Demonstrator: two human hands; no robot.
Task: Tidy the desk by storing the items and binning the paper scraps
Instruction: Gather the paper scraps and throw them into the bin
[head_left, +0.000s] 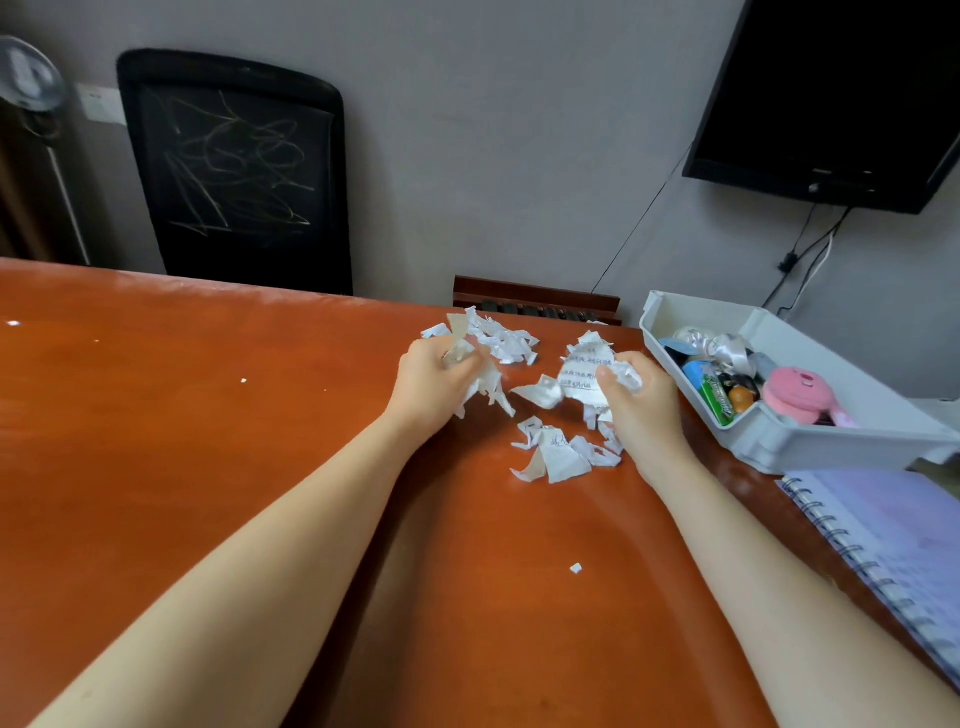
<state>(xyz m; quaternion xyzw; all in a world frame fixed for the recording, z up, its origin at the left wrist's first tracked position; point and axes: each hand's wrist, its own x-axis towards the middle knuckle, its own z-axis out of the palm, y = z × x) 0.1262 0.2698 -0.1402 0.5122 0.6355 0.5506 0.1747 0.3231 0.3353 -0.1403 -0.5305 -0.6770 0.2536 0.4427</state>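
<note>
Paper, torn and white: the paper scraps (553, 457) lie in loose heaps on the far right part of the orange-brown desk (208, 441), between the two hands and just left of a white plastic tray (831, 449). One stray scrap (575, 568) sits apart, nearer the person, and a tiny fleck lies well off to the left.

The left hand (439, 387) has its fingers curled tight round a wad of scraps, with ragged ends poking out above and below the fist. The right hand (644, 410) has its fingers curled round a crumpled ball, with a larger handwritten piece caught against the thumb.

Handling, as a judgement: the scraps are very light, limp and crushable. They are not fragile, but they shed easily, so small bits likely slip out of a loose fist. Best hold is probably to rake each heap together against the desk and close the whole palm over it, not to pinch single pieces. The flat stray bits likely need a fingertip pinch or a slide to the desk edge.

The tray already holds small items, with a spiral notebook (893, 540) just beside it. No bin is in view.
</note>
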